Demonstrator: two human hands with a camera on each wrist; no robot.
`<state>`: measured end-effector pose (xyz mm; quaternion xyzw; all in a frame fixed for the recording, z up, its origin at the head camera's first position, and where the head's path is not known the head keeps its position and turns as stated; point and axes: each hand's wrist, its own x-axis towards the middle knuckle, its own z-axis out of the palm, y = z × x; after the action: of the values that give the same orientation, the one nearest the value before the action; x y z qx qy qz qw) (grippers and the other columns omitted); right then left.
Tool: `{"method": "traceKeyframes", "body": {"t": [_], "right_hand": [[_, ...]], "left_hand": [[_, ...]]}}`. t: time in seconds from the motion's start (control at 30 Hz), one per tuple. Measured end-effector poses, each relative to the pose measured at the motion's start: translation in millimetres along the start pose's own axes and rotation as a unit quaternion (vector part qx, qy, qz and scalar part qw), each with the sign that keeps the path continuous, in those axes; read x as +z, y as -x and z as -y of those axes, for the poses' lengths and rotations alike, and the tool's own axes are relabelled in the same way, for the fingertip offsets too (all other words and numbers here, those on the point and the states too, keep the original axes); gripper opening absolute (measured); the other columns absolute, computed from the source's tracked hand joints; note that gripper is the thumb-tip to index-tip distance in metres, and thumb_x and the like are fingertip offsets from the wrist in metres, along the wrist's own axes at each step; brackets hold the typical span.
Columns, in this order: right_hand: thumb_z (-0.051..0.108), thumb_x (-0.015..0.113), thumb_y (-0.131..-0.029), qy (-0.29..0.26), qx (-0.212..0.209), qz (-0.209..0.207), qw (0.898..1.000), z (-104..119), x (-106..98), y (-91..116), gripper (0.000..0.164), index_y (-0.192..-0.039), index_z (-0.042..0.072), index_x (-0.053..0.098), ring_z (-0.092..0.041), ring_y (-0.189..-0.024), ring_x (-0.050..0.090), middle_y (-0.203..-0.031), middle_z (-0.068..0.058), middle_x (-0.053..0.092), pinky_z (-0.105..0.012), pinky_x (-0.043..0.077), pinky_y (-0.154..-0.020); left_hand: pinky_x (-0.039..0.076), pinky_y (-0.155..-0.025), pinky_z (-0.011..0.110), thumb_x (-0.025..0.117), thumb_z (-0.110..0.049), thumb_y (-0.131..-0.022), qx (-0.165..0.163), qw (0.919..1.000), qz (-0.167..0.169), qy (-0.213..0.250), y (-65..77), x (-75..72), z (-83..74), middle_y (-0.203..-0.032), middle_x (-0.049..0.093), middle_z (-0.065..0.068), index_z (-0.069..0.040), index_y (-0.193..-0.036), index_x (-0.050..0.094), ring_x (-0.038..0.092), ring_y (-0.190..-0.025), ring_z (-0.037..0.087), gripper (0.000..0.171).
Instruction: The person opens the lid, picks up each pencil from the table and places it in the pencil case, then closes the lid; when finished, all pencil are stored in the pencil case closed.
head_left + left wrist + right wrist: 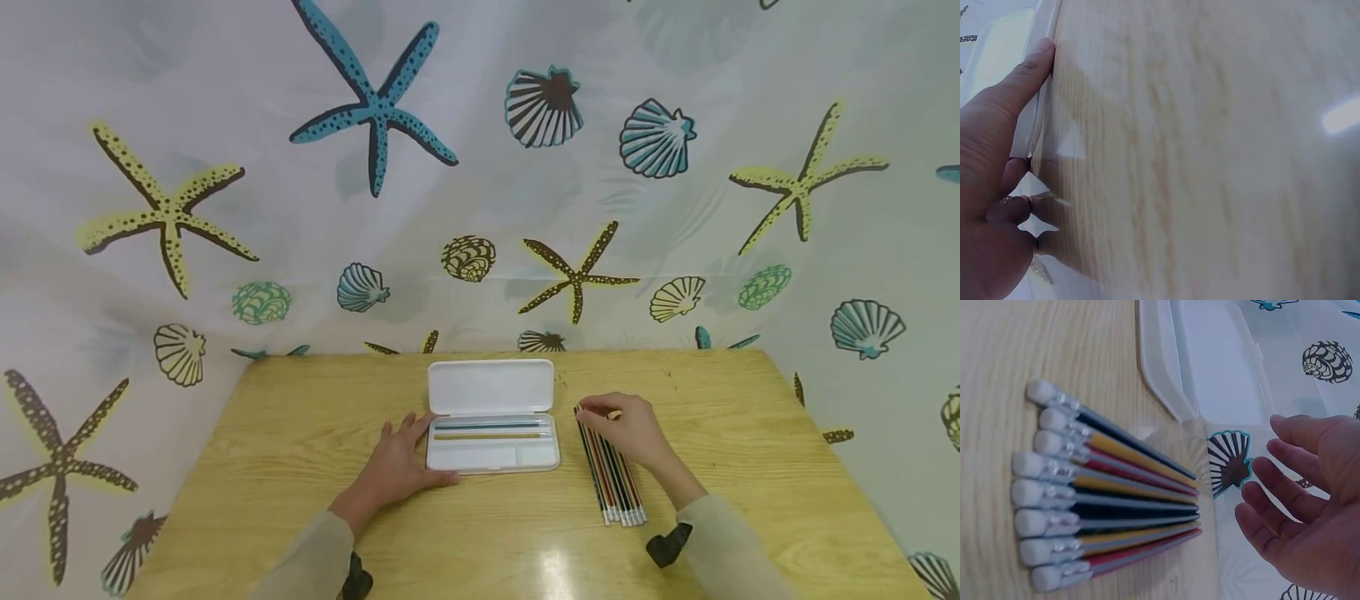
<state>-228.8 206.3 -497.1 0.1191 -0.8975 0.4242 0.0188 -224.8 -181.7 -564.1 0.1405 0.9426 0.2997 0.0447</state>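
Note:
A white pencil case (480, 457) lies with its lid raised at the back, holding a blue pencil (487, 426) and a yellow pencil (491, 436). My left hand (397, 467) holds the case's left end, its thumb along the front edge and its other fingers at the side. To the right, several pencils (1129, 469) in black, yellow and red lie side by side, white erasers toward me. My right hand (626, 429) hovers over their far ends. In the right wrist view its fingers (1282, 487) are loosely bent, apart from the pencils, with nothing between them.
Everything lies on a wood-grain table (315, 425). A pale cloth (480, 175) printed with starfish and shells hangs behind and at both sides of it. Inside the case, a small compartment (537, 454) is at the front right.

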Motion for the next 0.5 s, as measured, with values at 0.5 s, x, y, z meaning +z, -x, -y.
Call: {"method": "traceKeyframes", "body": {"t": [0.5], "right_hand": [[0.018,0.075,-0.099,0.041,0.019,-0.016,0.999,-38,-13,27,0.033,-0.126,-0.002,0.075,-0.049,-0.131,0.06,-0.136,-0.026,0.068,-0.065,0.052,-0.106]], "left_hand": [[0.013,-0.126,0.075,0.089,-0.064,-0.075,0.002,1.0,0.0,0.001,2.1,-0.3,-1.2,-0.163,0.047,0.02,-0.014,-0.163,0.041,0.032,-0.156,0.05,0.112]]}}
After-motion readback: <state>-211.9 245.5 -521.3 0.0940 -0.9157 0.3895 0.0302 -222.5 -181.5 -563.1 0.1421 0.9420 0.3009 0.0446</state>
